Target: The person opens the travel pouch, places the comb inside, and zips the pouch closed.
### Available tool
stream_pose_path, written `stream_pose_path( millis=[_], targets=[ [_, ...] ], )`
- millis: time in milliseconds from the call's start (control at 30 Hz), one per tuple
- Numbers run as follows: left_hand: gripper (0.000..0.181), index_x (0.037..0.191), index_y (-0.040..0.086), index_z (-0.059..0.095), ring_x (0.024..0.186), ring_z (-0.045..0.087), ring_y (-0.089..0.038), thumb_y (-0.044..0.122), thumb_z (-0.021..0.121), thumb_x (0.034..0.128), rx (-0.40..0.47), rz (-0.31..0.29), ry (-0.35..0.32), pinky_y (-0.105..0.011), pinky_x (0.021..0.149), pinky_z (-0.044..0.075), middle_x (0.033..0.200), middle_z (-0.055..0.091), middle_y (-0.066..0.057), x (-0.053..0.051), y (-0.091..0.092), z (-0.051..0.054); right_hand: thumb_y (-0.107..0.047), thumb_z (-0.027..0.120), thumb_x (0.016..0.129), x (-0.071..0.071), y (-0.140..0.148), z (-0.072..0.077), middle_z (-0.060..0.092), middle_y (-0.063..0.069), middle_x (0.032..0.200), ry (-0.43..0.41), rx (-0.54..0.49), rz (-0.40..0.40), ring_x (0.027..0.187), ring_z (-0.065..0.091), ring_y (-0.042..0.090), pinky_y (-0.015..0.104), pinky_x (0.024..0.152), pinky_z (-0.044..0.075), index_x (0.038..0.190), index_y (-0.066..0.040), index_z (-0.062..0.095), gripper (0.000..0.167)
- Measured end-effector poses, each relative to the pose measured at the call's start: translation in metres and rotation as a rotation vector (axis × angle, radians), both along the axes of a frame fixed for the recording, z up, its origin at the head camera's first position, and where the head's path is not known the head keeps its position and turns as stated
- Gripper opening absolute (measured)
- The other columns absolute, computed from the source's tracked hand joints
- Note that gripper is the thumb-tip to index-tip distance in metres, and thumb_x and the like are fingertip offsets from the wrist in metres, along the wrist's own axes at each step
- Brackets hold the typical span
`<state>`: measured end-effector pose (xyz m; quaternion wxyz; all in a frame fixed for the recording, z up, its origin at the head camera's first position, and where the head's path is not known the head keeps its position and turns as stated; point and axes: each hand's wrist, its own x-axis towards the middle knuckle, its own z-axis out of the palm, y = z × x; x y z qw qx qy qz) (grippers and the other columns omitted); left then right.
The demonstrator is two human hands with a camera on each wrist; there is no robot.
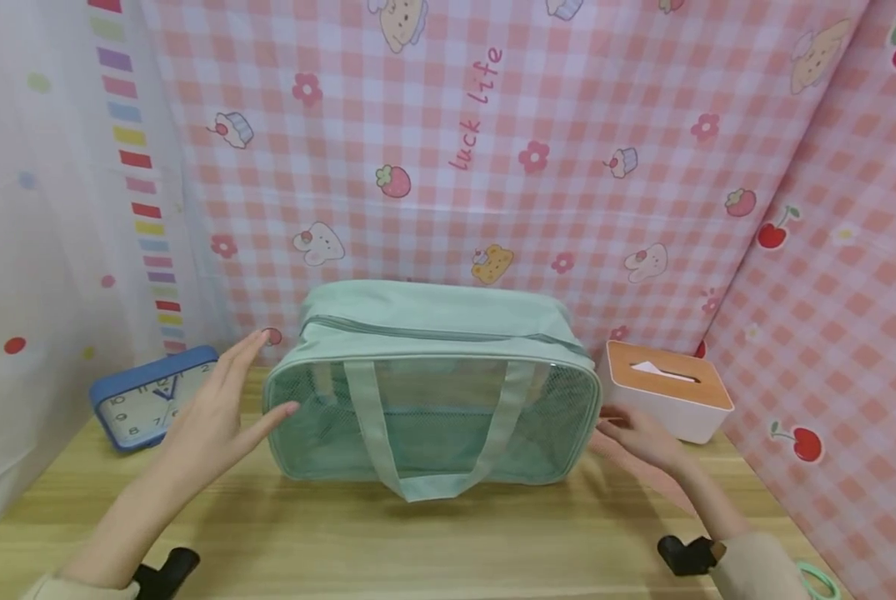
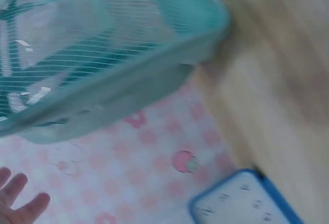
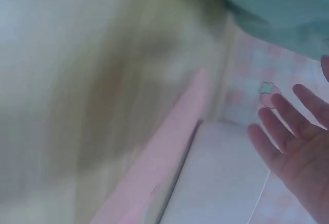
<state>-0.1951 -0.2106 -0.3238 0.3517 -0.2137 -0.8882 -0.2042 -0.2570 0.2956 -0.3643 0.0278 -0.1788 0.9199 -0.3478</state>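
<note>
A mint-green bag [image 1: 432, 312] with clear mesh front panel and a hanging strap handle stands upright on the wooden table; its top zipper looks closed. At the bag's left side my left hand [image 1: 218, 408] is raised with fingers extended, holding nothing; in the left wrist view its fingers [image 2: 23, 198] are apart from the bag [image 2: 118, 90]. My right hand [image 1: 643, 435] is by the bag's lower right side, and in the right wrist view the hand [image 3: 303, 152] has spread fingers and an empty palm. Whether a right fingertip touches the bag is unclear.
A blue-framed clock [image 1: 143, 400] leans at the left. A white tissue box with a wooden lid [image 1: 665, 375] stands at the right, with a flat pink item [image 1: 646, 475] in front of it. A green ring [image 1: 818, 581] lies near the right front. Patterned cloth hangs behind.
</note>
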Motion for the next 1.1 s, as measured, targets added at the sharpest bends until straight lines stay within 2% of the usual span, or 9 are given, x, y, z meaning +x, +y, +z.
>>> stream_pose_path(
  millis=[67, 167, 300, 400, 467, 567, 633, 900, 1100],
  targets=[
    [0.087, 0.141, 0.009, 0.032, 0.115, 0.049, -0.038, 0.016, 0.08, 0.0686, 0.007, -0.039, 0.055, -0.048, 0.075, 0.053, 0.134, 0.043, -0.02, -0.002, 0.006, 0.007, -0.019, 0.042, 0.098, -0.006, -0.001, 0.008, 0.048, 0.034, 0.125, -0.062, -0.066, -0.025, 0.113, 0.052, 0.041, 0.051, 0.093, 0.047, 0.127, 0.016, 0.041, 0.045],
    [0.077, 0.133, 0.006, 0.042, 0.107, 0.054, -0.03, 0.007, 0.08, 0.0659, 0.022, -0.091, 0.107, -0.039, 0.077, 0.053, 0.124, 0.051, -0.017, -0.004, 0.013, 0.013, -0.027, 0.038, 0.099, -0.013, -0.005, 0.017, 0.047, 0.03, 0.128, -0.199, -0.216, -0.096, 0.107, 0.058, 0.023, 0.046, 0.097, 0.046, 0.133, 0.015, 0.033, 0.053],
    [0.064, 0.121, 0.003, 0.054, 0.095, 0.058, -0.023, -0.001, 0.079, 0.0626, 0.073, -0.12, 0.151, -0.017, 0.074, 0.051, 0.111, 0.058, -0.012, -0.005, 0.019, 0.016, -0.031, 0.035, 0.1, -0.021, -0.012, 0.021, 0.06, 0.005, 0.11, -0.331, -0.38, -0.134, 0.091, 0.057, -0.002, 0.03, 0.092, 0.051, 0.136, 0.012, 0.027, 0.057],
    [0.057, 0.113, 0.002, 0.059, 0.089, 0.059, -0.021, -0.005, 0.079, 0.0599, 0.129, -0.128, 0.18, -0.002, 0.075, 0.045, 0.104, 0.061, -0.011, -0.004, 0.02, 0.015, -0.028, 0.033, 0.1, -0.024, -0.017, 0.019, 0.059, -0.012, 0.091, -0.389, -0.462, -0.106, 0.082, 0.056, -0.004, 0.021, 0.08, 0.052, 0.13, 0.008, 0.035, 0.047],
    [0.054, 0.109, 0.001, 0.062, 0.087, 0.059, -0.02, -0.007, 0.079, 0.0584, 0.158, -0.141, 0.201, 0.002, 0.076, 0.043, 0.101, 0.062, -0.011, -0.003, 0.02, 0.013, -0.025, 0.032, 0.1, -0.025, -0.02, 0.017, 0.058, -0.015, 0.082, -0.422, -0.511, -0.093, 0.077, 0.056, -0.003, 0.019, 0.074, 0.052, 0.12, 0.003, 0.042, 0.036],
    [0.049, 0.106, 0.002, 0.065, 0.085, 0.06, -0.019, -0.007, 0.078, 0.0592, 0.182, -0.146, 0.212, 0.002, 0.077, 0.042, 0.099, 0.064, -0.011, -0.003, 0.02, 0.012, -0.023, 0.029, 0.1, -0.025, -0.021, 0.016, 0.057, -0.015, 0.076, -0.449, -0.541, -0.069, 0.073, 0.056, -0.002, 0.019, 0.07, 0.051, 0.107, -0.007, 0.044, 0.023],
    [0.047, 0.104, 0.002, 0.065, 0.084, 0.06, -0.018, -0.007, 0.078, 0.0596, 0.191, -0.144, 0.217, 0.003, 0.076, 0.042, 0.098, 0.065, -0.011, -0.004, 0.021, 0.012, -0.021, 0.027, 0.1, -0.025, -0.021, 0.016, 0.057, -0.014, 0.075, -0.454, -0.545, -0.059, 0.071, 0.056, -0.001, 0.02, 0.07, 0.051, 0.102, -0.008, 0.044, 0.021],
    [0.044, 0.101, 0.003, 0.067, 0.084, 0.061, -0.011, -0.008, 0.078, 0.0595, 0.214, -0.139, 0.214, 0.003, 0.073, 0.043, 0.096, 0.066, -0.01, -0.007, 0.023, 0.012, -0.026, 0.027, 0.101, -0.024, -0.02, 0.017, 0.058, -0.014, 0.075, -0.464, -0.525, -0.018, 0.072, 0.056, -0.001, 0.02, 0.072, 0.05, 0.103, -0.01, 0.046, 0.025],
    [0.041, 0.1, 0.004, 0.068, 0.087, 0.06, -0.007, -0.006, 0.078, 0.0609, 0.218, -0.132, 0.197, 0.004, 0.073, 0.042, 0.096, 0.066, -0.009, -0.009, 0.022, 0.012, -0.026, 0.026, 0.101, -0.025, -0.019, 0.017, 0.062, -0.014, 0.077, -0.482, -0.5, 0.02, 0.073, 0.059, 0.0, 0.021, 0.072, 0.052, 0.096, -0.014, 0.051, 0.029]
  ],
)
